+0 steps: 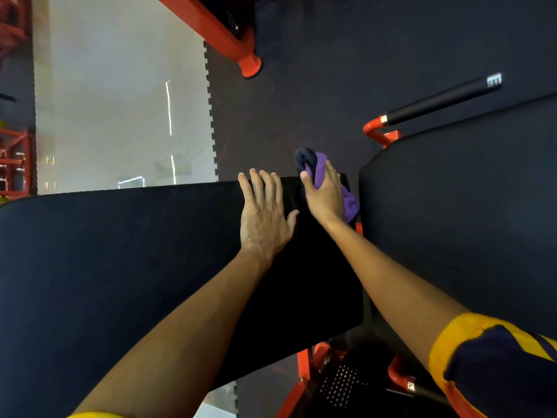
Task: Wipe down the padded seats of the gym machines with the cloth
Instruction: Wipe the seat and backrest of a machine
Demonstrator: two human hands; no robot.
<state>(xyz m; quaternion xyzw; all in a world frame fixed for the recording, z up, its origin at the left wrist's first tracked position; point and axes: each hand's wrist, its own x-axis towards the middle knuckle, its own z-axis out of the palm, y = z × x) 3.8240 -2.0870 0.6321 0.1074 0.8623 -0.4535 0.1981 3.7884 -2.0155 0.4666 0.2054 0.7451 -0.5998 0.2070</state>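
Note:
A wide black padded seat (120, 251) fills the lower left and middle of the head view. My left hand (263, 212) lies flat on its far edge, fingers straight and spread. My right hand (324, 194) grips a bunched purple and dark cloth (313, 164) and presses it on the seat's far right corner. Part of the cloth sticks out beyond my fingers and part hangs below my palm. A second black pad (467, 206) stands to the right, across a narrow gap.
An orange machine frame (229, 40) crosses the dark rubber floor at the top. A black-gripped handle bar (437, 99) on an orange bracket reaches out at the upper right. Orange frame parts and a perforated plate (340, 384) sit below the seat. Pale floor (120, 101) lies at left.

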